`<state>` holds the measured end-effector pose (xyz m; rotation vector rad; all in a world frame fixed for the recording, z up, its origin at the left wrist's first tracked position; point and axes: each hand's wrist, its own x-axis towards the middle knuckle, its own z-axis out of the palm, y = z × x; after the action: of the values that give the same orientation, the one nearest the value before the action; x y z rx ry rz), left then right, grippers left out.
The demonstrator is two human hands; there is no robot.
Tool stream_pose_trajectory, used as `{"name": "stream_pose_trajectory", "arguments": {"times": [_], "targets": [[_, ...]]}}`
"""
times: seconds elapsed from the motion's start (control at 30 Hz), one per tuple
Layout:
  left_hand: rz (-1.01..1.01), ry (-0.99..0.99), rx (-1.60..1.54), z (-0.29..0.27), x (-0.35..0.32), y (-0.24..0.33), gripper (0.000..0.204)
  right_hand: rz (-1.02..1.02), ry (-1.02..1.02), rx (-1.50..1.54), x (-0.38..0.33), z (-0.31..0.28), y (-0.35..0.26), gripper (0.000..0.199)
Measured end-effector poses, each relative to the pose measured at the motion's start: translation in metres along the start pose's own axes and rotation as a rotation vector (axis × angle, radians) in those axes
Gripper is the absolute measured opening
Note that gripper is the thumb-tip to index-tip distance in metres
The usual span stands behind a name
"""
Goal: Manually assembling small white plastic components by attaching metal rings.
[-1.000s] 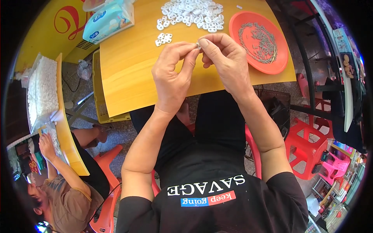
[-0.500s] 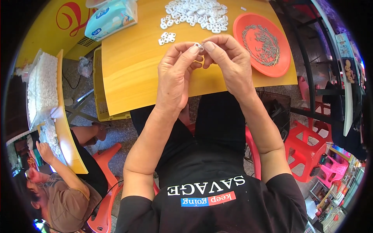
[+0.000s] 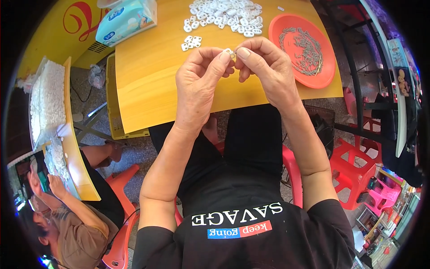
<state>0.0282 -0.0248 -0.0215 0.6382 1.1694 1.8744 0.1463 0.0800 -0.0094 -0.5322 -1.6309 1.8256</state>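
Over the near part of the yellow table (image 3: 152,85), my left hand (image 3: 197,85) pinches a small white plastic piece with holes (image 3: 229,52) between thumb and fingertips. Right beside it, my right hand (image 3: 271,74) is closed in a pinch, its thumb and forefinger tips close to the white piece. Whatever it holds is too small to make out. Just beyond my left hand lies a small group of white pieces (image 3: 191,43). A larger heap of similar pieces (image 3: 228,15) is farther back. To the right, a red plate (image 3: 329,62) holds many thin grey metal pins or screws (image 3: 309,51).
A blue tissue pack (image 3: 127,22) stands at the table's far left. At a side table (image 3: 85,179) on the left, another person (image 3: 83,233) works beside a bag of white pieces (image 3: 47,96). Red stools (image 3: 354,172) and a black frame (image 3: 358,67) are to the right.
My hands have drawn slightly apart, with the right fingertips a little farther from the white piece. The other person's hands at the left have moved closer together.
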Motion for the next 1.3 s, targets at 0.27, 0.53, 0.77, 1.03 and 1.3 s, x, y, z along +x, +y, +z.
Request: {"name": "stream_pose_trajectory", "arguments": {"times": [0.27, 0.53, 0.77, 1.03, 1.3], "targets": [[0.032, 0.005, 0.045, -0.0005, -0.001, -0.0013, 0.017, -0.024, 0.019, -0.066, -0.0011, 0.0038, -0.0008, 0.019], [0.021, 0.004, 0.034, 0.0003, -0.0014, -0.0008, 0.016, -0.013, 0.03, -0.037, -0.0022, 0.0031, 0.0016, 0.019], [0.031, 0.012, 0.042, 0.0005, -0.0027, -0.0001, 0.016, -0.025, 0.04, -0.04, -0.0031, 0.0041, -0.0005, 0.02], [0.021, 0.006, 0.028, 0.0018, -0.0024, -0.0006, 0.015, -0.018, 0.054, -0.052, -0.0032, 0.0048, 0.0003, 0.02], [0.047, 0.01, 0.053, 0.0033, -0.0031, -0.0006, 0.015, -0.002, 0.034, -0.04, -0.0036, 0.004, -0.0018, 0.018]]}}
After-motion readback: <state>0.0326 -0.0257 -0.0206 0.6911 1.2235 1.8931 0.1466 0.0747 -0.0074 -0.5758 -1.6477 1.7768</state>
